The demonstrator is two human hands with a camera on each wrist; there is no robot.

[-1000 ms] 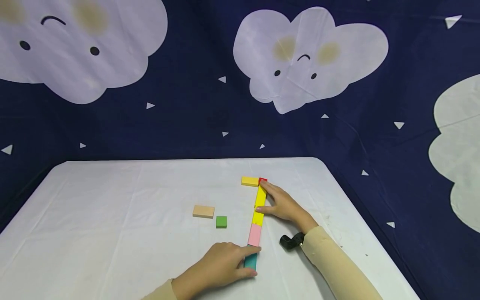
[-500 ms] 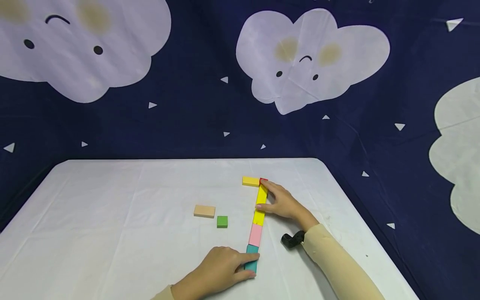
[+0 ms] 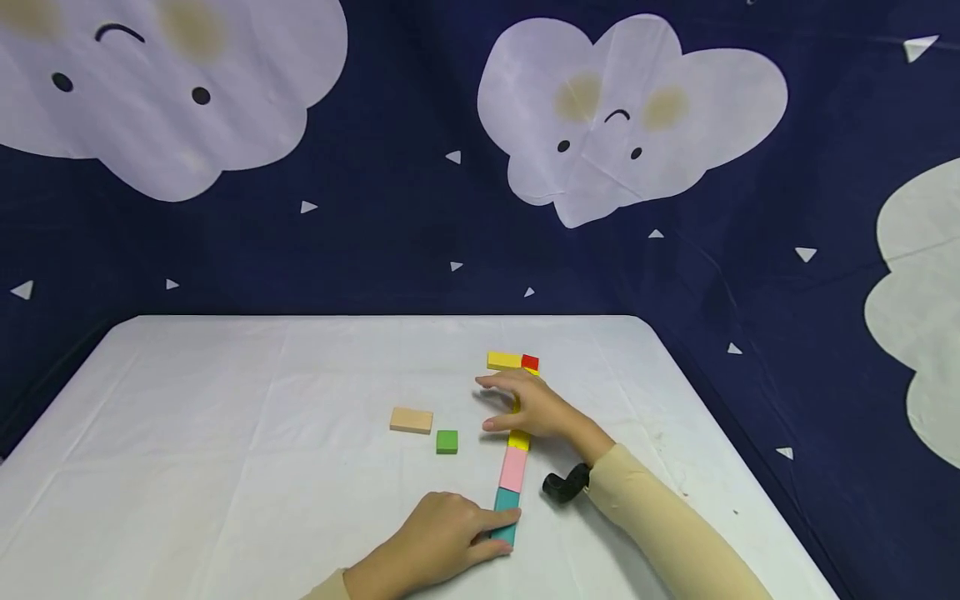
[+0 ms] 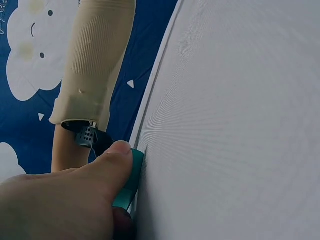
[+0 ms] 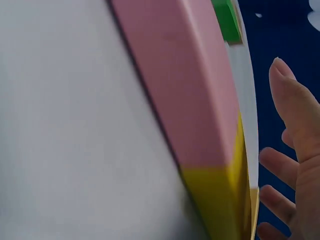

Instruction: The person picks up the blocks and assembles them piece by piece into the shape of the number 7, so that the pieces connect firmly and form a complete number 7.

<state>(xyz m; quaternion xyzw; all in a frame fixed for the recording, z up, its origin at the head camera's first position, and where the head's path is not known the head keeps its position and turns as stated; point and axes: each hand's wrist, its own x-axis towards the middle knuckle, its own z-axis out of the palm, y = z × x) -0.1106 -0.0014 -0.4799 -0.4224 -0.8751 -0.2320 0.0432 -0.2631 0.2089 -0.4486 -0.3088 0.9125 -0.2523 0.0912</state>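
In the head view a column of blocks runs up the table. My left hand [image 3: 442, 537] holds the teal block [image 3: 507, 500] at its near end, index finger across it and thumb at the bottom edge. Above the teal one lie a pink block [image 3: 513, 469] and yellow blocks [image 3: 519, 440], ending at a red block [image 3: 530, 362]. Another yellow block [image 3: 504, 361] lies sideways against the red one's left. My right hand [image 3: 534, 407] hovers over the yellow part of the column, hiding much of it, fingers spread and holding nothing.
A tan block [image 3: 411, 420] and a green block [image 3: 447, 442] lie apart, left of the column. A black device [image 3: 566, 483] hangs at the right wrist. The white table [image 3: 225, 417] meets a dark blue cloud-patterned cloth behind.
The right hand has let go of the column's yellow blocks and shifted left, lifting off them. The left index finger slid slightly down the teal block, then stayed there.
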